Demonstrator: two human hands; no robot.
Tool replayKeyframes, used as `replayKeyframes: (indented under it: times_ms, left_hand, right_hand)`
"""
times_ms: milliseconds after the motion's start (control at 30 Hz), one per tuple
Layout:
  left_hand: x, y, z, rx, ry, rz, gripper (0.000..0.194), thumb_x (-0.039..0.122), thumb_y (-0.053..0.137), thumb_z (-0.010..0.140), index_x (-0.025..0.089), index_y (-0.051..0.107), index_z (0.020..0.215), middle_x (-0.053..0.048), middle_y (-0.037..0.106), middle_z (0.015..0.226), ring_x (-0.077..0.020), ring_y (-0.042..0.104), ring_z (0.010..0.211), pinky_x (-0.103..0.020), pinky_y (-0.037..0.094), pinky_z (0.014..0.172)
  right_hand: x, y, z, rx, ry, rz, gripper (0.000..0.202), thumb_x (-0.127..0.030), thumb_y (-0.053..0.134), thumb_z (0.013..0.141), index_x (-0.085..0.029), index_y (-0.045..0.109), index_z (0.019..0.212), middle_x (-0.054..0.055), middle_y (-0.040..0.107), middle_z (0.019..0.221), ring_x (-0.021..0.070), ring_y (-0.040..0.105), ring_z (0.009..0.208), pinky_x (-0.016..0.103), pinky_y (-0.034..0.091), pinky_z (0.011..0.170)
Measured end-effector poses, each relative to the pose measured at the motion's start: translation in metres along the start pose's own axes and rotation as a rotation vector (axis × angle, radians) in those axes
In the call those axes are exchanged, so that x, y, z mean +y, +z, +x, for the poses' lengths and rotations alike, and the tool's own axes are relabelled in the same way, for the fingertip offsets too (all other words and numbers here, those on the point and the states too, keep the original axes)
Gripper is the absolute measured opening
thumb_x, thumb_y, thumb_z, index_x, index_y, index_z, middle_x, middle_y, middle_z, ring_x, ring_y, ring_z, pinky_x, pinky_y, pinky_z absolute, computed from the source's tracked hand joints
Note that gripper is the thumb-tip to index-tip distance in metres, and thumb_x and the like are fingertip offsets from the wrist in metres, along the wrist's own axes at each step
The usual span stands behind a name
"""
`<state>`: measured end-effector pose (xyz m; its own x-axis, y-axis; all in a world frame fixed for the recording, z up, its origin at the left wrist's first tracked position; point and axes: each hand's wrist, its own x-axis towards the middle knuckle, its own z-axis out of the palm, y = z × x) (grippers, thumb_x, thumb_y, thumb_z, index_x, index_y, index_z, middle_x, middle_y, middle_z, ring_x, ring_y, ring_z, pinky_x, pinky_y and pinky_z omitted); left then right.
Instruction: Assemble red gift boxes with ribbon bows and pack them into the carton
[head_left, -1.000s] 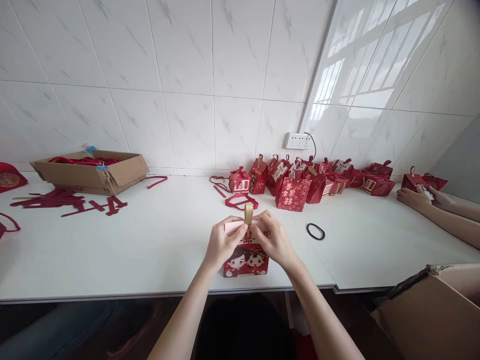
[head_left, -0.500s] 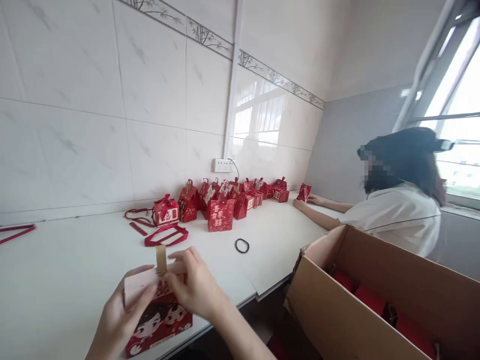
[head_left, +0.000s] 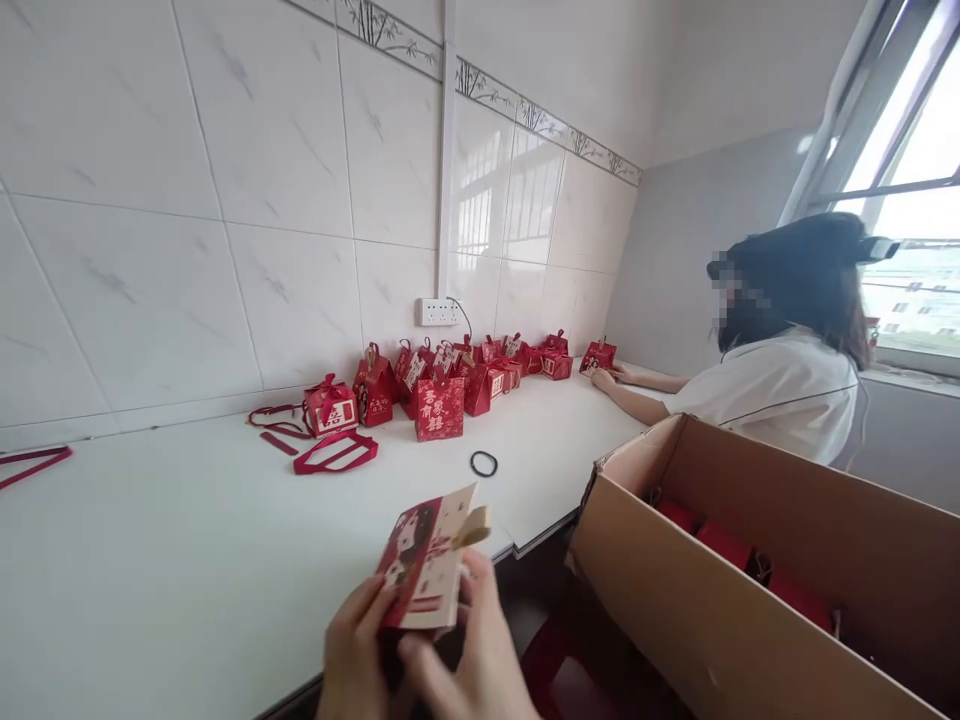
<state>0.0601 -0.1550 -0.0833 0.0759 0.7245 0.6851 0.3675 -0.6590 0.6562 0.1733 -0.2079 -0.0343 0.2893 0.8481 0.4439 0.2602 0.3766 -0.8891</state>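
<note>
Both my hands hold a red and cream gift box (head_left: 420, 560) over the table's front edge. It is tilted, and a gold ribbon loop (head_left: 474, 527) sticks out at its top edge. My left hand (head_left: 356, 640) grips the box's left side, fingers wrapped against it. At the lower right, my right hand (head_left: 472, 650) closes around the box, its thumb at the bottom end. Beyond them a black ring-shaped band (head_left: 484, 464) lies on the white table (head_left: 187, 560). The underside of the box is hidden.
Several red gift boxes (head_left: 440, 408) stand along the tiled wall, with red ribbon (head_left: 336, 455) beside them. An open cardboard carton (head_left: 675, 570) holding red packages is at the right. Behind it a person (head_left: 787, 390) handles another red box (head_left: 598, 356).
My hands have moved right with the gift box, lifting it off the table and tilting it. The other person's red box has turned to show more of its front.
</note>
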Motion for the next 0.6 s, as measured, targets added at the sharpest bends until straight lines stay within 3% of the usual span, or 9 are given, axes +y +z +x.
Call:
replayKeyframes:
  times_ms: [67, 167, 233, 300, 333, 367, 433, 533, 600]
  left_hand:
    - [0.024, 0.011, -0.007, -0.011, 0.170, 0.068, 0.056, 0.026, 0.060, 0.079, 0.027, 0.043, 0.132, -0.013, 0.052, 0.128, -0.0317, 0.051, 0.119, -0.047, 0.049, 0.094]
    - [0.054, 0.017, -0.010, -0.198, 0.335, 0.016, 0.060, 0.021, 0.057, 0.081, 0.033, 0.037, 0.136, -0.010, 0.053, 0.127, -0.0280, 0.051, 0.119, -0.043, 0.050, 0.094]
    - [0.064, 0.016, -0.008, -0.206, 0.225, -0.101, 0.057, 0.026, 0.057, 0.082, 0.032, 0.037, 0.135, -0.011, 0.049, 0.132, -0.0291, 0.049, 0.122, -0.045, 0.047, 0.097]
    - [0.069, 0.016, -0.001, -0.176, -0.051, -0.252, 0.056, 0.034, 0.056, 0.082, 0.030, 0.036, 0.134, -0.012, 0.041, 0.140, -0.0310, 0.046, 0.124, -0.047, 0.045, 0.099]
    - [0.072, 0.016, 0.004, -0.216, -0.192, -0.339, 0.057, 0.039, 0.057, 0.081, 0.029, 0.036, 0.134, -0.012, 0.039, 0.141, -0.0317, 0.047, 0.124, -0.047, 0.046, 0.098]
    - [0.075, 0.017, 0.010, -0.313, -0.310, -0.435, 0.061, 0.044, 0.058, 0.079, 0.028, 0.036, 0.134, -0.013, 0.041, 0.141, -0.0321, 0.048, 0.122, -0.046, 0.048, 0.096]
    - [0.085, 0.022, 0.023, -0.623, -0.451, -0.636, 0.067, 0.050, 0.062, 0.075, 0.027, 0.039, 0.132, -0.013, 0.048, 0.135, -0.0328, 0.053, 0.117, -0.043, 0.052, 0.090]
    - [0.108, 0.033, 0.038, -1.062, -0.482, -0.882, 0.069, 0.051, 0.069, 0.069, 0.025, 0.044, 0.127, -0.013, 0.057, 0.124, -0.0333, 0.056, 0.113, -0.043, 0.052, 0.089]
    - [0.126, 0.043, 0.041, -1.234, -0.477, -0.992, 0.070, 0.050, 0.074, 0.064, 0.025, 0.045, 0.123, -0.012, 0.059, 0.120, -0.0330, 0.057, 0.112, -0.044, 0.050, 0.091]
  right_hand:
    - [-0.015, -0.026, 0.005, 0.057, -0.004, -0.002, 0.032, -0.030, 0.052, 0.083, -0.020, 0.049, 0.113, 0.011, 0.064, 0.103, 0.0206, 0.065, 0.087, 0.031, 0.056, 0.073]
    - [-0.022, -0.067, 0.009, 0.222, -0.035, -0.123, 0.015, -0.028, 0.049, 0.083, -0.019, 0.060, 0.088, 0.009, 0.068, 0.085, 0.0196, 0.065, 0.073, 0.030, 0.056, 0.067]
    - [-0.024, -0.092, 0.007, 0.286, 0.000, -0.145, 0.015, -0.030, 0.052, 0.081, -0.018, 0.061, 0.079, 0.008, 0.070, 0.078, 0.0207, 0.066, 0.070, 0.030, 0.056, 0.064]
    - [-0.029, -0.113, 0.001, 0.290, 0.035, -0.103, 0.017, -0.033, 0.056, 0.080, -0.018, 0.063, 0.077, 0.007, 0.071, 0.076, 0.0214, 0.066, 0.069, 0.031, 0.056, 0.063]
    - [-0.033, -0.121, -0.003, 0.281, 0.045, -0.075, 0.018, -0.035, 0.058, 0.080, -0.019, 0.064, 0.077, 0.006, 0.071, 0.076, 0.0213, 0.066, 0.068, 0.031, 0.056, 0.062]
    - [-0.038, -0.129, -0.008, 0.265, 0.054, -0.055, 0.018, -0.036, 0.059, 0.079, -0.019, 0.066, 0.078, 0.006, 0.071, 0.075, 0.0209, 0.066, 0.066, 0.030, 0.056, 0.060]
    - [-0.050, -0.144, -0.021, 0.234, 0.063, -0.057, 0.021, -0.039, 0.060, 0.080, -0.020, 0.068, 0.079, 0.005, 0.070, 0.074, 0.0208, 0.066, 0.064, 0.030, 0.055, 0.058]
    - [-0.073, -0.170, -0.050, 0.231, 0.039, -0.199, 0.029, -0.044, 0.055, 0.084, -0.020, 0.070, 0.081, 0.006, 0.069, 0.075, 0.0217, 0.066, 0.068, 0.030, 0.055, 0.060]
    - [-0.092, -0.191, -0.078, 0.209, -0.002, -0.342, 0.033, -0.046, 0.049, 0.087, -0.020, 0.070, 0.084, 0.007, 0.070, 0.080, 0.0221, 0.065, 0.071, 0.031, 0.055, 0.065]
